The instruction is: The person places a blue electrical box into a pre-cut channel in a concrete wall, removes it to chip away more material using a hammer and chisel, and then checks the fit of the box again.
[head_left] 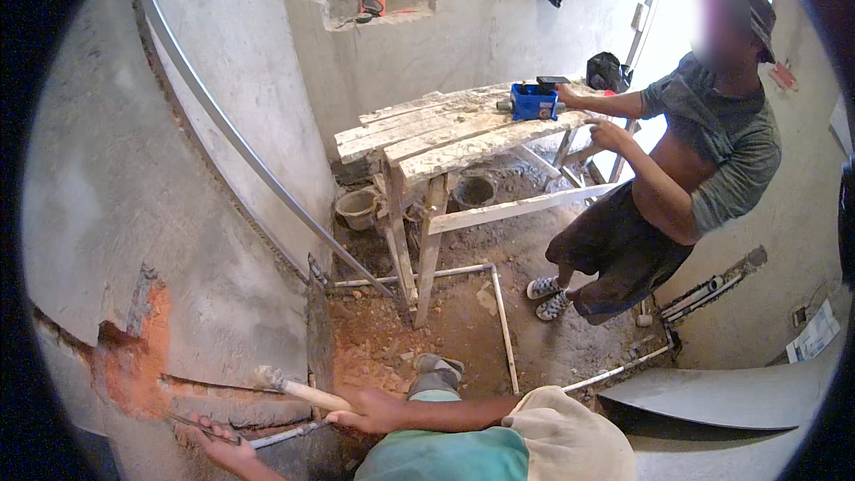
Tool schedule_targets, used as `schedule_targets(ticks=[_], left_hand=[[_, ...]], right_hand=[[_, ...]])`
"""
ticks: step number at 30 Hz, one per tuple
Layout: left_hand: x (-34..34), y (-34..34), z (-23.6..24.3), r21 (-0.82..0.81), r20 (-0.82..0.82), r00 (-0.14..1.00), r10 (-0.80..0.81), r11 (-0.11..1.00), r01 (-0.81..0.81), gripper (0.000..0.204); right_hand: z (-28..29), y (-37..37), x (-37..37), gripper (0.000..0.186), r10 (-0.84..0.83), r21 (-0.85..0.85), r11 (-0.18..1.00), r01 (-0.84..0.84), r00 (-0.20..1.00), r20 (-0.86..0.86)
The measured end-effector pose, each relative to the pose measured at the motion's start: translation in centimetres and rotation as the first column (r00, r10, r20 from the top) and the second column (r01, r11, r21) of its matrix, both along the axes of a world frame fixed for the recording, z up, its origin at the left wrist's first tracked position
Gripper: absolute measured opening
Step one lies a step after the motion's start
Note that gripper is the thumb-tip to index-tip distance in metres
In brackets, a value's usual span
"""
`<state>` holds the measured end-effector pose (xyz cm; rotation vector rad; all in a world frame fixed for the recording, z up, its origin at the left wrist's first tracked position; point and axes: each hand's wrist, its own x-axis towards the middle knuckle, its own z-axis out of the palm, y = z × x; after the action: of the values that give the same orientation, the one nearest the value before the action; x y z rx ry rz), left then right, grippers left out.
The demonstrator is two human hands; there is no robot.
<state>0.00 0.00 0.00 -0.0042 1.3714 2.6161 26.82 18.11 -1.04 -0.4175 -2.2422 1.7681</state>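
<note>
My left hand is closed on a thin metal chisel, low at the left against a channel cut into the plastered wall, where red brick shows. My right hand grips the wooden handle of a hammer, its head raised to the right of the chisel. A light grey pipe runs just below the hammer, between my hands.
A co-worker stands at a plank trestle table, hands at a blue box. Buckets sit underneath; white pipes lie on the dirt floor. A long metal strip leans on the left wall. Curved sheets lie lower right.
</note>
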Motion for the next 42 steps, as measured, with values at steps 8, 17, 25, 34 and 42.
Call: schedule_targets(ticks=[8,17,25,34,42], left_hand=[[-3.4,3.1,0.7,0.259,0.018,0.996,-0.087,0.963,0.079,0.020],[0.8,6.7,4.3,0.147,0.019,0.986,-0.163,0.976,0.159,0.027],[0.6,5.8,3.8,-0.087,0.162,0.983,-0.082,0.991,0.097,0.034],[-1.6,4.6,1.3,-0.026,0.126,0.991,0.044,0.999,-0.041,0.038],[-1.4,3.4,1.3,-0.149,0.129,0.985,0.115,0.984,-0.095,0.037]], right_hand=[[0.2,-0.3,0.1,0.044,-0.014,0.067,0.998,0.012,1.000,0.027],[0.0,-0.2,0.1,0.044,-0.051,0.100,0.994,0.051,0.999,-0.002],[0.8,-0.1,0.3,0.047,-0.046,0.116,0.992,0.045,0.999,0.006],[1.0,-0.4,0.4,0.057,-0.004,0.122,0.992,-0.002,0.999,0.049],[1.8,-0.4,0.6,0.061,0.035,0.121,0.992,-0.038,0.999,0.026]])
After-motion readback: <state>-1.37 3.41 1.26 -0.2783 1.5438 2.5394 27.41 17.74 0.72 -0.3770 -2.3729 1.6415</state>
